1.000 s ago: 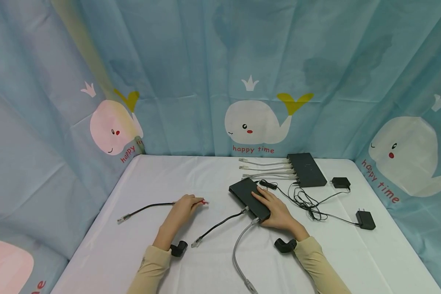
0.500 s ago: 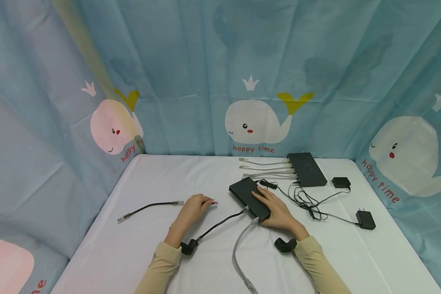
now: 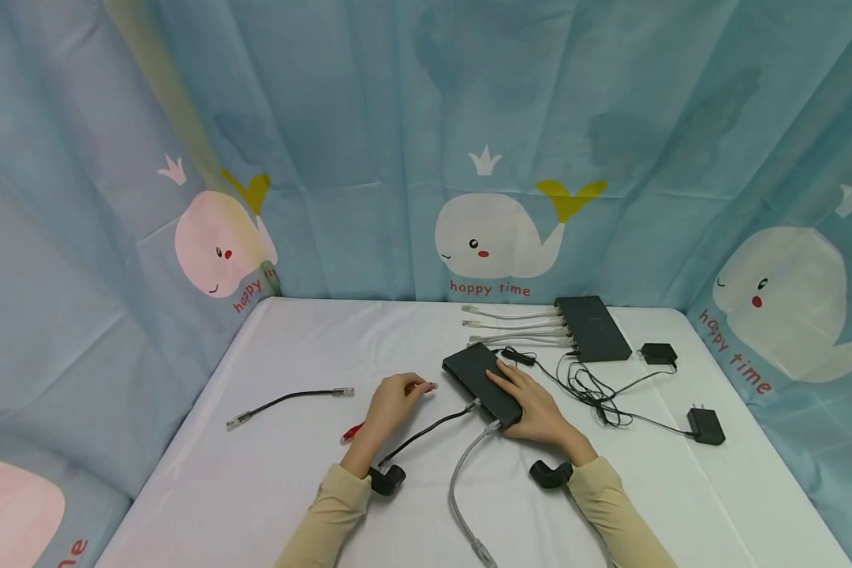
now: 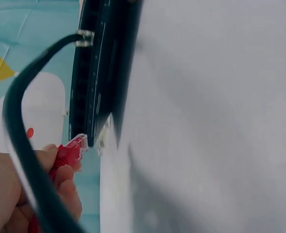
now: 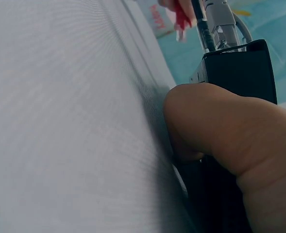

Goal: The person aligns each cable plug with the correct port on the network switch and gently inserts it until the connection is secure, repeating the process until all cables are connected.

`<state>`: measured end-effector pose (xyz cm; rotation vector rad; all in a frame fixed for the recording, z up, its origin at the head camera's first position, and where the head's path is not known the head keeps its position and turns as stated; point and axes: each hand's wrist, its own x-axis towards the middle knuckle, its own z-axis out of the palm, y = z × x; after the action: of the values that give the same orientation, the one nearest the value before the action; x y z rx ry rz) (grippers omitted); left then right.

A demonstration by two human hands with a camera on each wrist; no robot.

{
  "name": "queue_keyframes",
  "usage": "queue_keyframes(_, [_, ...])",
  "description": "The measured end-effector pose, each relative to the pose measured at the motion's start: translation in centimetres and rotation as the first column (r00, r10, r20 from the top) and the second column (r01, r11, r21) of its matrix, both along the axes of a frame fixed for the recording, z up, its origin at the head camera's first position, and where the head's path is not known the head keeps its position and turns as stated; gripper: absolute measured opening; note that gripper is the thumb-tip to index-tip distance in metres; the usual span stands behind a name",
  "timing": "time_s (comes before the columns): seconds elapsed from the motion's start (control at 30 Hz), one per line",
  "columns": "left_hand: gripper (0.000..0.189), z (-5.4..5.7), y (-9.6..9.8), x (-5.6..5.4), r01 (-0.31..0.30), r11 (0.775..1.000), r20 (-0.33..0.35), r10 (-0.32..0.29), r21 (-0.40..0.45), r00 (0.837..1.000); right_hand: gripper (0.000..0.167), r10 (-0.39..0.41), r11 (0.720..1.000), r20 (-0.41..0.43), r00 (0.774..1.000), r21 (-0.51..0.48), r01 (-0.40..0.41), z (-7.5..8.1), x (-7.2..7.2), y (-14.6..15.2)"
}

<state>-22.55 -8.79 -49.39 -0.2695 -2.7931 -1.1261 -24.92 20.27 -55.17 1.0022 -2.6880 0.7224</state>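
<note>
My left hand (image 3: 392, 404) pinches the clear-tipped plug of a short red network cable (image 4: 71, 153) between thumb and fingers. The plug overlaps the near corner of the port side in the left wrist view; the cable's other end trails behind the wrist in the head view. My right hand (image 3: 537, 408) grips a black network switch (image 3: 472, 369) by its right side, fingers on top, with the thumb (image 5: 201, 114) at the edge in the right wrist view. A black cable (image 3: 426, 433) and a grey cable (image 3: 456, 491) are plugged into the switch's port side.
At the back right lies a second black switch (image 3: 594, 327) with several light grey cables (image 3: 514, 315) plugged in. Two power adapters (image 3: 658, 353) and tangled black cords (image 3: 596, 397) lie to the right. A loose black network cable (image 3: 291, 398) lies on the left.
My left hand has moved right with the red cable, bringing its plug close to the switch. The loose black cable it covered now shows fully. The right hand and the switch have stayed put.
</note>
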Motion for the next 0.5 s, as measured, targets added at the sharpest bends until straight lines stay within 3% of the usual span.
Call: queue_keyframes(0.5, [0.016, -1.2, 2.1, -0.6, 0.061, 0.981, -0.017, -0.059, 0.185, 0.998, 0.096, -0.006, 1.000, -0.010, 1.000, 0.000, 0.006, 0.1, 0.1, 0.0])
